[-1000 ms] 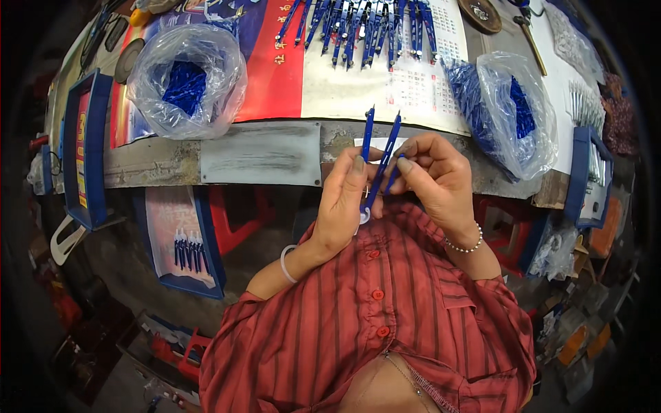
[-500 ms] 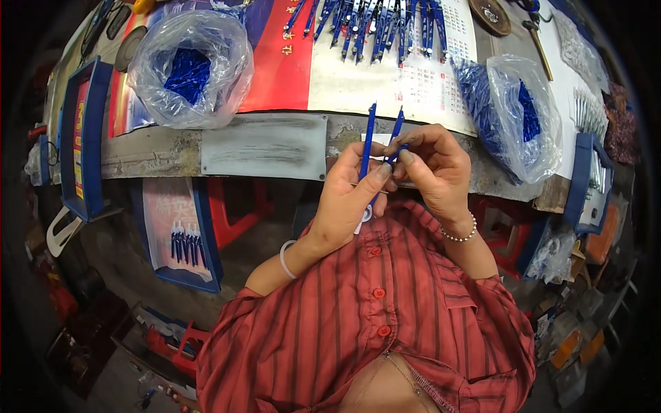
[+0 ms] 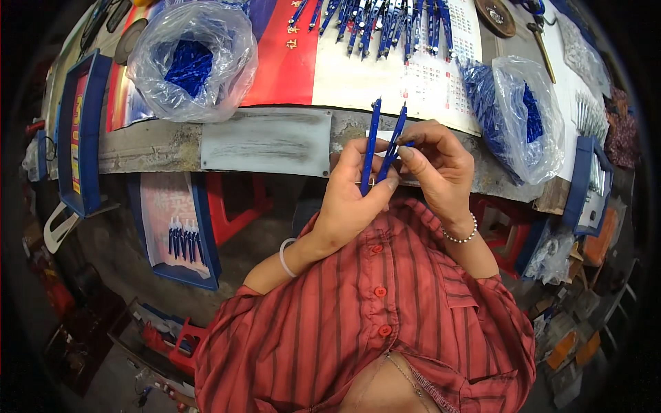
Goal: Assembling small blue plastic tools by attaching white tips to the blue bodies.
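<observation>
Head view: left hand (image 3: 351,199), frame centre, grip clamped on two blue pen barrels (image 3: 380,144) held upright and splayed above the bench (image 3: 172,148) edge. Right hand (image 3: 441,172) pinches the right barrel near its top. Clear bags of blue parts at upper left (image 3: 189,58) and upper right (image 3: 520,117).

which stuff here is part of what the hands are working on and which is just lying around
In hand:
- blue compass, legs apart, held by left hand and right hand
- row of finished blue compasses
- bags of blue parts

Lying about:
- scissors
- red stool
- blue tray
</observation>
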A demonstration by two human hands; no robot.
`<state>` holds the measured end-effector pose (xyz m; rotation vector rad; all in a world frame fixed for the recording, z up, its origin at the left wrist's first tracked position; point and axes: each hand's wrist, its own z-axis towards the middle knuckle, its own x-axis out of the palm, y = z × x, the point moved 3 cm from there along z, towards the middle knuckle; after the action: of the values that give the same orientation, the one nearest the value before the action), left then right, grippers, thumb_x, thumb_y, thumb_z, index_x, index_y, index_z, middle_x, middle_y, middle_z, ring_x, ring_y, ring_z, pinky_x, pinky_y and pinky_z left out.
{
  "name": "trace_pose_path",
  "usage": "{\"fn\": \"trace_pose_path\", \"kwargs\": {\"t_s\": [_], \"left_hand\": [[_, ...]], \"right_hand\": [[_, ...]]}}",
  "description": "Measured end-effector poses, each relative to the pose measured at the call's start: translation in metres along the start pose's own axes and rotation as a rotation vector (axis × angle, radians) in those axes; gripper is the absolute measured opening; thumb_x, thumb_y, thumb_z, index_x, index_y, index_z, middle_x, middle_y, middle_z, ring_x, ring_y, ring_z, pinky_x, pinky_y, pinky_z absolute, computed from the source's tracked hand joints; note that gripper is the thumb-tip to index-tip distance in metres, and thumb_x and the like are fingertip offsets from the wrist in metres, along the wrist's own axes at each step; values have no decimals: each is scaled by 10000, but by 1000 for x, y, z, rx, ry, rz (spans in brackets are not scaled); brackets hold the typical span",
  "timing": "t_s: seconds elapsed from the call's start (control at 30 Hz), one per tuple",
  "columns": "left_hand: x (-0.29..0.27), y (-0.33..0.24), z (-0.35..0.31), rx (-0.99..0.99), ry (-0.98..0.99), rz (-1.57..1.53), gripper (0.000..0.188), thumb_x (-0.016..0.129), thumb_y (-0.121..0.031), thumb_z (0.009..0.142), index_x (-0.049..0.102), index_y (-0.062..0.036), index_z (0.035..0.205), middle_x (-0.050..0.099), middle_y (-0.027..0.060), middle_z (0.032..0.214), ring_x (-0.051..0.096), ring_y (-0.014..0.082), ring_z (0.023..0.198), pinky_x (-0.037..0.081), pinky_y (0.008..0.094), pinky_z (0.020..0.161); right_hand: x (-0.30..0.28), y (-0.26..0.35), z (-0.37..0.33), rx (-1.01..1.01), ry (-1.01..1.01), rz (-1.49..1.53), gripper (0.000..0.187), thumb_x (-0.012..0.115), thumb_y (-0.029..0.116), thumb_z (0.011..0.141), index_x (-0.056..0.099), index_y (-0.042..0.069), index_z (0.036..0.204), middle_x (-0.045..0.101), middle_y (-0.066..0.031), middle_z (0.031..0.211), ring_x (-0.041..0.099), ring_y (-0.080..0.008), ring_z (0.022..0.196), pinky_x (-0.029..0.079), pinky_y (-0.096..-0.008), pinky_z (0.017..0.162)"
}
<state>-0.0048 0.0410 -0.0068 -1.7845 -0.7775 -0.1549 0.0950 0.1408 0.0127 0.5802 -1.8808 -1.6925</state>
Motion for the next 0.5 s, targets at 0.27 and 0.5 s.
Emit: {"fn": "trace_pose_path", "kwargs": {"t_s": [0.27, 0.5], "left_hand": [[0, 2, 0, 16, 7, 61, 420, 576, 55, 813, 419, -48, 1189, 516, 5, 860, 498, 34, 668, 419, 172, 560], [0, 6, 1, 21, 20, 14, 409, 565, 53, 817, 415, -38, 1187, 524, -1, 865, 498, 29, 677, 419, 170, 571]], "right_hand": [[1, -7, 3, 10, -38, -99, 152, 649, 39, 846, 568, -1, 968, 564, -7, 855, 511, -31, 689, 412, -161, 572], [5, -10, 1, 68, -71, -104, 126, 636, 67, 861, 546, -2, 916, 578, -1, 745, 551, -37, 625, 426, -174, 529]]}}
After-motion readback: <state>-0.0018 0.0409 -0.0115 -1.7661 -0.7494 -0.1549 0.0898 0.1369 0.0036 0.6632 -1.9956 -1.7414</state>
